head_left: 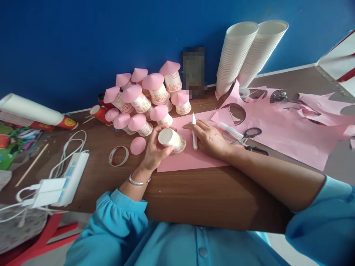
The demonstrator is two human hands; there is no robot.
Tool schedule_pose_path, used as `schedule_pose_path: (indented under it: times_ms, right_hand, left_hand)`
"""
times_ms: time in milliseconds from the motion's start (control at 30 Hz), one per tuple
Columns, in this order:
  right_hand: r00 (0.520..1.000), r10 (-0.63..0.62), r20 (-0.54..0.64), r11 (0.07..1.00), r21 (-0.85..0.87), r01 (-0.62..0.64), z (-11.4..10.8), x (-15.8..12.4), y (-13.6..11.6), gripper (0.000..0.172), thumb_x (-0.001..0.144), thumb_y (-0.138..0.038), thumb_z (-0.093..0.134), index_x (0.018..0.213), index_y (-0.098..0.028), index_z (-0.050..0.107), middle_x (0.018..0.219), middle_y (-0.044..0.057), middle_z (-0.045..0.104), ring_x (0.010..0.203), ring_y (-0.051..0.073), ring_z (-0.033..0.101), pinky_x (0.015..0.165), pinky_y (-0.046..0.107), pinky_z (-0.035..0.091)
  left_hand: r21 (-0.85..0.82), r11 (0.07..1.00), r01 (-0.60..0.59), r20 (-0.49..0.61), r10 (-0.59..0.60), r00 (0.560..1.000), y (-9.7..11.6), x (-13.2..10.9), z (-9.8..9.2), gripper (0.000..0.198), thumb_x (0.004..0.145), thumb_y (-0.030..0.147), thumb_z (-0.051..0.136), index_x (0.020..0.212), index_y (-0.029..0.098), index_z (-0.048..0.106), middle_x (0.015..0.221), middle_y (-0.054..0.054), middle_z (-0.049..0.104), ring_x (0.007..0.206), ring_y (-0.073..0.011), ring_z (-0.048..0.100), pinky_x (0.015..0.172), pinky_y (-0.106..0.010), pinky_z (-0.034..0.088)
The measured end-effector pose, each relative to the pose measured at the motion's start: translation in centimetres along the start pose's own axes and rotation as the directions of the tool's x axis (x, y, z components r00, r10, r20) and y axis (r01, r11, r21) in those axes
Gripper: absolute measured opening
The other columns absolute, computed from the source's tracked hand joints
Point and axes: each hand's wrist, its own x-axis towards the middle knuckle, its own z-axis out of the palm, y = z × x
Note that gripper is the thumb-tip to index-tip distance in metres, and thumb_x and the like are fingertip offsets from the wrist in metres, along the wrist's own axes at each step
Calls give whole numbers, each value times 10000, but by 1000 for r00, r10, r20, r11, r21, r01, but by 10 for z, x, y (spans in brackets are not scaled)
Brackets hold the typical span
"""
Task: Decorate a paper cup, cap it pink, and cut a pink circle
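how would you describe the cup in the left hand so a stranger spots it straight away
On the brown table, find the large pink sheet in front of the person. Near its left edge, the left hand holds a tilted white cup with drawings toward its wider end. Unlike the pink-roofed cups beyond, its narrow end is bare.

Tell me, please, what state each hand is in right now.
Left hand: closed, holding a paper cup.
Right hand: over a white pen; whether it grips it cannot be told.
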Motion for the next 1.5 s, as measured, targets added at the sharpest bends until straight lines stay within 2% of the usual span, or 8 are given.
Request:
schedule_pose_path:
  times_ms: [167,333,533,633,767,867,1167,1500]
  right_hand:
    - [1000,0,-28,1000,-28,0,6,-3,0,574,851,43,402,1317,-215,615,993,105,684,940,279,620,832,441,587]
    - [1000,11,-13,1000,-22,-12,6,-3,-2,548,887,26,387,1315,-233,610,1033,98,686,966,273,644,969,502,581]
    - [994,54,99,998,-47,-49,2,-3,-4,527,903,15,390,1324,-217,608,1075,109,675,1060,271,635,947,469,583]
    - [990,91,108,994,-69,-84,2,-4,-4,547,893,17,407,1340,-231,601,1106,110,674,1095,283,620,893,437,578]
    - [994,55,97,996,-77,-48,3,-4,-3,573,868,29,411,1360,-209,582,1092,112,681,1080,288,620,878,419,557]
    - [996,24,88,997,-78,-17,1,-3,-3,563,867,37,397,1346,-191,583,1086,115,685,1067,277,622,887,403,542]
    - [992,34,119,998,-62,-27,-2,-1,-4,439,923,-47,461,1314,-183,608,1057,120,690,1040,282,629,918,414,558]
    - [973,81,216,985,-164,-46,2,-4,-4,562,914,-36,442,1436,-223,534,1168,121,692,1127,292,642,964,464,579]
  left_hand:
    - [-311,935,171,77,-155,985,7,-2,-2,616,696,415,809,1248,247,595,1250,-121,718,1248,-348,637,1013,-524,523]
    - [-390,893,224,109,-197,974,12,-3,-1,646,647,399,800,1247,224,638,1240,-131,727,1318,-412,601,1095,-612,468]
    - [-426,878,218,121,-183,975,11,-2,-4,578,657,368,798,1199,226,656,1245,-121,729,1313,-412,608,1093,-601,482]
    - [-365,916,164,111,-132,985,6,0,-6,554,688,398,799,1191,233,636,1275,-119,716,1269,-390,634,1030,-555,526]
    - [-89,996,8,7,-7,1000,-3,3,-8,575,727,335,843,1232,252,582,1272,-90,713,1174,-284,665,985,-431,535]
    - [53,998,-24,-14,24,1000,-7,5,-9,618,746,315,859,1274,245,547,1304,-91,691,1144,-235,660,1008,-393,519]
    - [79,997,-14,61,10,998,-9,4,-12,641,768,393,808,1316,223,523,1353,-132,669,1149,-266,646,993,-421,523]
    - [259,960,-103,151,65,986,-8,6,-11,764,757,277,776,1435,238,426,1443,-136,559,1203,-275,612,1037,-447,518]
